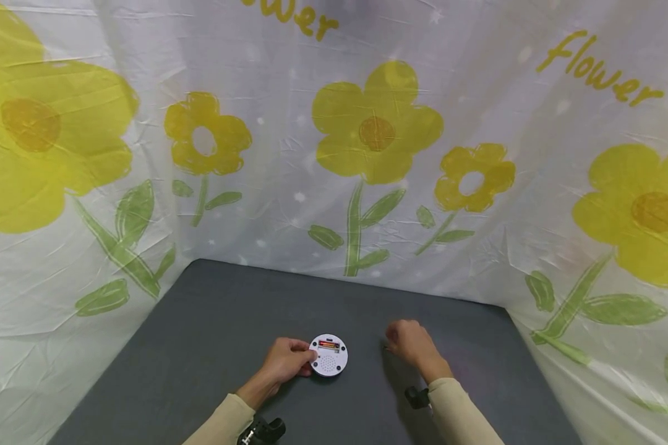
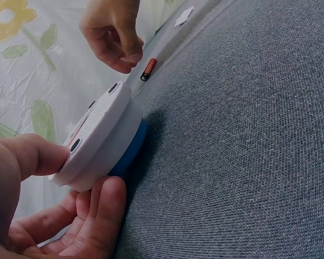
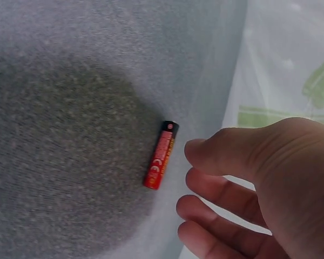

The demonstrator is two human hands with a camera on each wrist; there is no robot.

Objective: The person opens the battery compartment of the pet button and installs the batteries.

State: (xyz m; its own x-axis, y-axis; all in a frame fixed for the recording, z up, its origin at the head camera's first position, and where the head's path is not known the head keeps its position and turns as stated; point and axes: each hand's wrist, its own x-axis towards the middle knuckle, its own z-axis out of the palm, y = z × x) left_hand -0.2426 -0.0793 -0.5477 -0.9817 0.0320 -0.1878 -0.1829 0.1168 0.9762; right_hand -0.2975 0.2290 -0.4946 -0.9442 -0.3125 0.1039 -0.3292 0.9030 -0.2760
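- I counted two hands on my feeds: the left hand [image 1: 286, 360] and the right hand [image 1: 414, 345].
- I had one disc [image 1: 328, 366], white above and blue below, in the left hand over the grey table [image 1: 239, 309]; its thumb and fingers were clamped on the edge.
- I counted four dark feet [image 1: 338, 368] on the disc's upturned face.
- That face had one compartment [image 1: 336, 351], uncovered, with red showing inside from at least one cell [image 1: 327, 345]; I couldn't tell whether there were more.
- I saw one loose battery [image 3: 161, 155], red with a black end, lying on the table just beside the right hand.
- The right hand held nothing; on its wrist feed, its fingers were bent and the thumb tip stood apart from them.
- I noted one white piece [image 2: 184, 16] farther along the table.
- I counted five yellow flowers on the curtain [image 1: 278, 222] in the head view.
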